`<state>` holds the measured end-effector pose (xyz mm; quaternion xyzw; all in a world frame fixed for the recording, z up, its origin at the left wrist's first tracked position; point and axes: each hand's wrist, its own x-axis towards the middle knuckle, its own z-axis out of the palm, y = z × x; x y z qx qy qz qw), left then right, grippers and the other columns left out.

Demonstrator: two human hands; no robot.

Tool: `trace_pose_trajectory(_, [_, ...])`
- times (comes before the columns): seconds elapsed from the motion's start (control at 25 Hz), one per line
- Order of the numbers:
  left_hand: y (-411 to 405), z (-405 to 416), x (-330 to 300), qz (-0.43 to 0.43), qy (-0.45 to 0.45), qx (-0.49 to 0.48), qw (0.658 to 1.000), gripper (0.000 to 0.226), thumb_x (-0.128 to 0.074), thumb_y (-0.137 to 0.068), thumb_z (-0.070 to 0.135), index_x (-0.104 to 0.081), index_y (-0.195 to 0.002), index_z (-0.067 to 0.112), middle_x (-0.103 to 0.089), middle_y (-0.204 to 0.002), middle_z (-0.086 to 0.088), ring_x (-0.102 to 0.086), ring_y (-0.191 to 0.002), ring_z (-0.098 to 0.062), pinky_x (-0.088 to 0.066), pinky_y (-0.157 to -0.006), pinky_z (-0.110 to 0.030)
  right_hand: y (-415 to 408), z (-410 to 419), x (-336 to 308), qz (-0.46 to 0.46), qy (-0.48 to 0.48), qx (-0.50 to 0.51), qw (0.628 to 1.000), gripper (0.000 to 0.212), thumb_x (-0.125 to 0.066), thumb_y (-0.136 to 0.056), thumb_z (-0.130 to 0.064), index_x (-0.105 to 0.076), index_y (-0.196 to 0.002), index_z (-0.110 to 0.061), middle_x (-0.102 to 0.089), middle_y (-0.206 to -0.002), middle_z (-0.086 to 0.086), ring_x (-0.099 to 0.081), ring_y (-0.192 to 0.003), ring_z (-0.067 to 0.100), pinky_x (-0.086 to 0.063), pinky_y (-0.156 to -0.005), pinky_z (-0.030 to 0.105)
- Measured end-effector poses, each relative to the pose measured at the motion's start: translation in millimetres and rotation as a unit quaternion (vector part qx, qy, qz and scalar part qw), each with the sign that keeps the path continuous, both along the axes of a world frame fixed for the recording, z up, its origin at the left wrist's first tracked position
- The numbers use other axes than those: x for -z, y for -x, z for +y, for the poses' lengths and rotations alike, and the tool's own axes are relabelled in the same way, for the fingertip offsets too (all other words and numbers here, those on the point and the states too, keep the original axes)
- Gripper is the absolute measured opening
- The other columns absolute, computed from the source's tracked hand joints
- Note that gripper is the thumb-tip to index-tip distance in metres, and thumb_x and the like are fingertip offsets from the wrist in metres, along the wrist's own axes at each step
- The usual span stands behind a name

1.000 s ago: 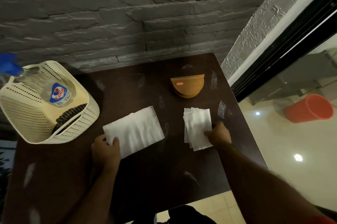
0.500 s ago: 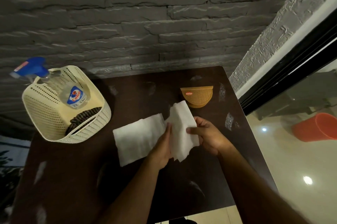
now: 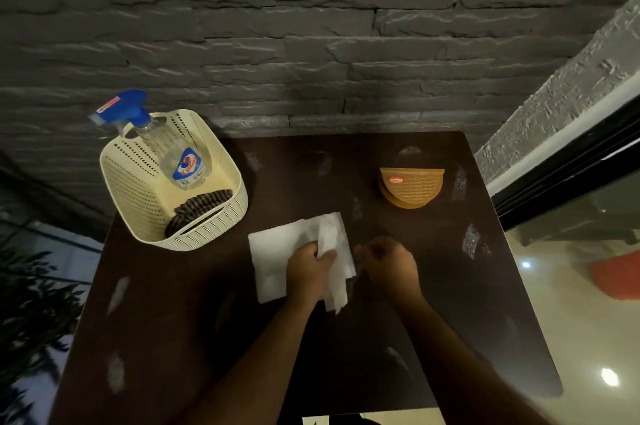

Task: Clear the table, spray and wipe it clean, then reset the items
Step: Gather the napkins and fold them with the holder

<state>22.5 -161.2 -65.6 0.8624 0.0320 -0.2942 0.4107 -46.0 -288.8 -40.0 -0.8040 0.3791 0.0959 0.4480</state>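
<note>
On the dark brown table lies a flat pile of white napkins. My left hand grips a second bunch of white napkins just above the flat pile's right part. My right hand is beside it to the right, fingers curled, with nothing visible in it. A tan napkin holder stands empty at the back right. A cream perforated basket at the back left holds a clear spray bottle with a blue trigger and a dark cloth.
A grey stone wall runs behind the table. To the right are a dark window frame, a glossy floor and an orange bucket. Plant leaves show at the left. Pale wet smears dot the table top.
The right-hand napkin bunch was lifted off the table and brought left over the flat pile. It passed from both hands to my left hand alone, and my right hand let go.
</note>
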Motion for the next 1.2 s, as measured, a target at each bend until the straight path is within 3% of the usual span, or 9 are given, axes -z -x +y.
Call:
trace_pose_trajectory(0.16, [16.1, -8.8, -20.4, -0.068, -0.071, 0.127, 0.987, 0.024, -0.047, -0.1, 0.03, -0.059, -0.12, 0.024, -0.067, -0.107, 0.004, -0.058, -0.087, -0.004, -0.046, -0.073, -0.015, -9.6, 26.4, -7.8, -0.055, -0.234, 0.013, 0.97, 0.038, -0.059, -0.084, -0.053, -0.06, -0.104, -0.021, -0.068, -0.097, 0.002, -0.068, -0.086, 0.016, -0.055, -0.068, 0.029])
trace_pose_trajectory(0.28, [25.3, 3.5, -26.8, -0.063, 0.027, 0.23, 0.971, 0.029, -0.058, -0.094, 0.033, -0.059, -0.122, 0.025, -0.065, -0.113, 0.009, -0.059, -0.1, -0.002, -0.051, -0.09, -0.023, -6.0, 14.6, 8.1, -0.07, -0.321, 0.129, 0.935, 0.029, -0.065, -0.085, -0.035, -0.062, -0.104, -0.013, -0.071, -0.101, 0.011, -0.071, -0.091, 0.026, -0.059, -0.081, 0.044])
trace_pose_trajectory(0.36, [26.2, 20.0, -21.2, -0.031, 0.113, 0.203, 0.972, 0.036, -0.063, -0.091, 0.032, -0.06, -0.126, 0.024, -0.061, -0.119, 0.015, -0.057, -0.106, 0.001, -0.049, -0.09, -0.017, -5.8, 6.0, 21.4, -0.045, -0.313, 0.151, 0.937, 0.031, -0.063, -0.087, -0.026, -0.063, -0.109, -0.005, -0.071, -0.103, 0.018, -0.07, -0.093, 0.031, -0.055, -0.087, 0.052])
trace_pose_trajectory(0.44, [16.6, 39.8, -8.1, -0.023, 0.118, 0.039, 0.992, 0.031, -0.064, -0.091, 0.028, -0.064, -0.12, 0.019, -0.065, -0.116, 0.008, -0.06, -0.103, -0.004, -0.049, -0.079, -0.014, -12.0, 2.7, 26.0, -0.033, -0.296, 0.146, 0.943, 0.033, -0.062, -0.088, -0.021, -0.061, -0.115, -0.003, -0.069, -0.108, 0.018, -0.069, -0.095, 0.032, -0.054, -0.089, 0.053])
trace_pose_trajectory(0.56, [-6.6, 82.4, 25.2, -0.056, -0.056, -0.131, 0.988, 0.029, -0.064, -0.09, 0.027, -0.067, -0.115, 0.013, -0.068, -0.111, -0.004, -0.061, -0.096, -0.014, -0.049, -0.076, -0.027, -35.5, 0.5, 24.7, -0.008, -0.326, 0.088, 0.941, 0.033, -0.068, -0.084, -0.023, -0.062, -0.115, -0.011, -0.07, -0.109, 0.011, -0.068, -0.097, 0.028, -0.054, -0.089, 0.049])
trace_pose_trajectory(0.68, [-21.8, 108.5, 46.0, -0.032, -0.178, -0.127, 0.975, 0.046, -0.068, -0.085, 0.042, -0.062, -0.119, 0.011, -0.066, -0.114, -0.009, -0.062, -0.1, -0.023, -0.049, -0.075, -0.032, -58.8, 5.8, 32.7, 0.031, -0.311, 0.022, 0.95, 0.034, -0.069, -0.083, -0.024, -0.064, -0.113, -0.011, -0.07, -0.112, 0.011, -0.068, -0.099, 0.027, -0.053, -0.091, 0.047])
trace_pose_trajectory(0.8, [-25.8, 104.2, 47.9, -0.001, -0.248, -0.095, 0.964, 0.056, -0.069, -0.081, 0.051, -0.058, -0.12, 0.013, -0.059, -0.118, -0.009, -0.059, -0.105, -0.027, -0.044, -0.072, -0.034, -69.4, 16.6, 44.8, 0.067, -0.156, 0.023, 0.985, 0.04, -0.066, -0.086, -0.014, -0.054, -0.123, -0.003, -0.06, -0.109, 0.005, -0.06, -0.106, 0.027, -0.049, -0.081, 0.033])
trace_pose_trajectory(0.96, [-29.4, 91.4, 51.6, 0.014, -0.298, -0.058, 0.953, 0.045, -0.067, -0.084, 0.046, -0.059, -0.115, 0.014, -0.059, -0.117, -0.008, -0.061, -0.103, -0.026, -0.049, -0.078, -0.038, -75.1, 19.2, 59.7, 0.085, -0.048, 0.001, 0.995, 0.05, -0.069, -0.084, -0.017, -0.051, -0.128, -0.003, -0.059, -0.122, 0.014, -0.059, -0.111, 0.029, -0.05, -0.081, 0.035])
trace_pose_trajectory(1.2, [-40.5, 91.6, 52.8, -0.03, -0.277, -0.026, 0.96, 0.018, -0.063, -0.089, 0.031, -0.067, -0.1, 0.017, -0.067, -0.102, -0.004, -0.063, -0.094, -0.022, -0.047, -0.07, -0.033, -83.2, 20.4, 68.1, 0.074, -0.069, 0.006, 0.995, 0.045, -0.07, -0.082, -0.019, -0.057, -0.123, -0.004, -0.063, -0.117, 0.012, -0.061, -0.102, 0.026, -0.05, -0.078, 0.035])
